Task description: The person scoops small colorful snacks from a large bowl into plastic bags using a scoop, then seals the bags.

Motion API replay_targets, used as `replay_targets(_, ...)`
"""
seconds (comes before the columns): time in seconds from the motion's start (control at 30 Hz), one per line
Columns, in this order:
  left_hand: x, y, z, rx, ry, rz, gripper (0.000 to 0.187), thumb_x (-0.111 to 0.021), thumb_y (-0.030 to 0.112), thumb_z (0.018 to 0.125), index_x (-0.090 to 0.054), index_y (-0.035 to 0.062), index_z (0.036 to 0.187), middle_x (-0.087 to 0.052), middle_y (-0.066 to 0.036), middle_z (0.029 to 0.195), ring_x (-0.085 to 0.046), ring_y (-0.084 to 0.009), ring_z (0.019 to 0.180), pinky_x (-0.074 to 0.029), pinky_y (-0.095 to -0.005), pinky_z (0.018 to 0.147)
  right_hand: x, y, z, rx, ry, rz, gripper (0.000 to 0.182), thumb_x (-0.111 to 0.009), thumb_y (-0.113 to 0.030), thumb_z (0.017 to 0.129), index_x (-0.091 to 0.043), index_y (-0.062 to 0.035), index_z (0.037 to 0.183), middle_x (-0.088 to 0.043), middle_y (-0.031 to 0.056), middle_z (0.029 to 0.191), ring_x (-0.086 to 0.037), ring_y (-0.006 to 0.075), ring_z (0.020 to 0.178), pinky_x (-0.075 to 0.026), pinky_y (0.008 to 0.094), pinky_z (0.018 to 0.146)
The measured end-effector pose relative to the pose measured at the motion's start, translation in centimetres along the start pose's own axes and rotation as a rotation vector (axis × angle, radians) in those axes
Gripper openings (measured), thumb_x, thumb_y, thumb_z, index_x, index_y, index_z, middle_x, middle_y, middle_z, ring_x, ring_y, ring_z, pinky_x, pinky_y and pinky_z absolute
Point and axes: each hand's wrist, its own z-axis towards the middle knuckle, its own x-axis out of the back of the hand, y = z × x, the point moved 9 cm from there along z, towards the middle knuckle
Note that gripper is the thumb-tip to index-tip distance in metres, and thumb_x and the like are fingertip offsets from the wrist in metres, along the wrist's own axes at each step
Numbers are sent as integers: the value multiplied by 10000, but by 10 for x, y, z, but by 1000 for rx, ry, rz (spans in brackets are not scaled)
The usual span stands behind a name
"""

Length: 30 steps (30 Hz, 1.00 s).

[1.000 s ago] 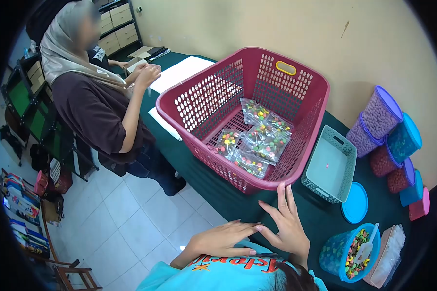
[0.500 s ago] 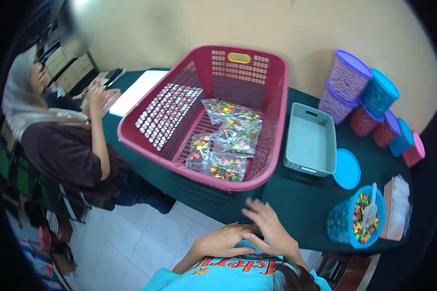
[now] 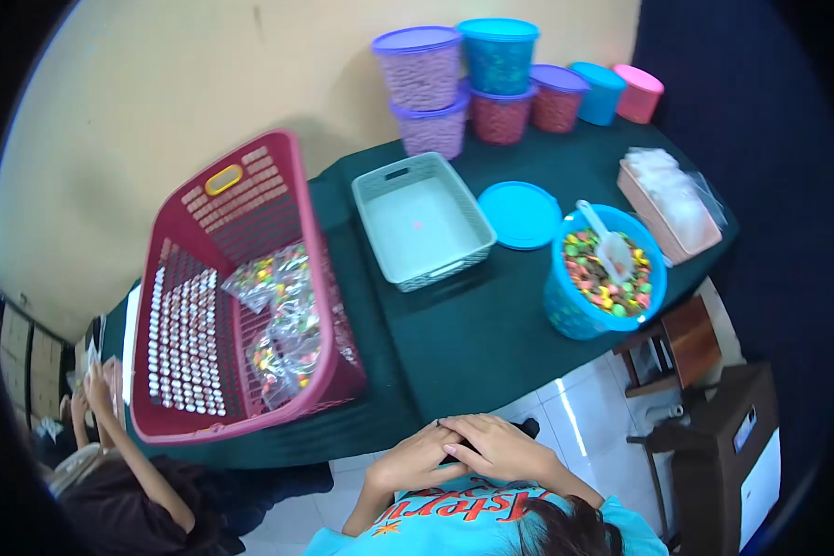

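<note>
My left hand (image 3: 419, 461) and my right hand (image 3: 500, 451) rest together in front of my turquoise shirt (image 3: 454, 510), by the table's near edge. The fingers of the right hand lie stretched over those of the left, partly hiding them. Neither hand holds anything that shows. Nearest on the left stands a large maroon basket (image 3: 309, 176) with clear bags of colorful candy (image 3: 287, 320) inside. Up and to the right, a blue tub (image 3: 562, 296) is full of multicolored candy (image 3: 584, 264), and a white scoop (image 3: 612, 252) is stuck in it.
On the green tablecloth (image 3: 473, 347) are a grey-green tray (image 3: 426, 227), a round blue lid (image 3: 519, 215) and a pink bin (image 3: 658, 218) of clear bags. Several lidded tubs (image 3: 500, 60) line the back. A co-worker's arm (image 3: 144, 454) is at left, a brown chair (image 3: 727, 445) at right.
The view has turned right, so the basket sits farther left. My right hand, raised with fingers spread before, has come down onto my left hand.
</note>
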Motion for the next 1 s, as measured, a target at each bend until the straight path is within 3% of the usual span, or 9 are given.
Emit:
replay_targets(0.07, -2, 14, 14, 13, 12, -7, 407, -554, 243, 780, -480, 3, 1100, -470, -196, 1153, -432, -337, 1093, -344, -389, 944, 13, 6, -16, 2, 65, -16, 463, -415, -330, 882, -445, 26, 1177, -505, 198, 1146, -455, 325, 1100, -333, 408, 945)
replay_targets(0.13, -16, 21, 28, 70, -37, 8, 454, -554, 265, 788, -453, -17, 1129, -420, -216, 1221, -368, -345, 1175, -311, -378, 989, 26, 15, -34, -28, 101, -23, 477, -421, -342, 878, -438, 23, 1185, -491, 201, 1169, -439, 326, 1122, -325, 414, 953)
replay_targets(0.37, -79, 59, 88, 51, -126, 19, 597, -565, 315, 793, -357, -45, 1222, -337, -265, 1281, -282, -366, 1235, -256, -378, 1027, 74, 49, -115, -55, 156, -51, 494, -429, -353, 873, -422, 9, 1210, -455, 199, 1220, -401, 336, 1165, -303, 416, 973)
replay_targets(0.43, -100, 72, 106, -40, -113, 14, 676, -559, 350, 802, -286, -49, 1275, -277, -281, 1317, -232, -384, 1258, -199, -412, 1046, 88, 60, -140, -59, 173, -57, 498, -431, -352, 873, -416, 7, 1217, -447, 195, 1232, -384, 332, 1183, -296, 416, 980)
replay_targets(0.57, -134, 93, 141, -35, -178, 150, 753, -552, 397, 801, -222, -45, 1313, -221, -280, 1349, -161, -396, 1281, -140, -455, 1052, 111, 79, -185, -35, 210, -188, 521, -414, -330, 880, -328, -15, 1286, -321, 195, 1331, -271, 321, 1258, -238, 455, 1008)
replay_targets(0.63, -148, 104, 162, -92, -135, 122, 824, -575, 425, 779, -168, -12, 1346, -115, -232, 1404, -32, -383, 1308, -54, -496, 1046, 122, 88, -206, -51, 223, -290, 536, -413, -313, 880, -285, -28, 1315, -270, 189, 1364, -234, 318, 1278, -222, 470, 1014)
replay_targets(0.7, -160, 115, 186, -125, -168, 150, 846, -580, 434, 772, -148, -3, 1353, -86, -227, 1411, 2, -384, 1308, -41, -494, 1046, 136, 100, -227, -119, 250, -312, 565, -412, -292, 877, -218, -47, 1348, -196, 176, 1398, -195, 317, 1293, -197, 485, 1021)
replay_targets(1.0, -189, 138, 271, -206, -264, 283, 901, -583, 521, 728, -166, 32, 1359, 13, -234, 1416, 69, -428, 1292, -16, -541, 1021, 188, 155, -278, -282, 407, -152, 567, -422, -281, 874, -201, -88, 1359, -175, 190, 1401, -283, 353, 1247, -231, 473, 1004)
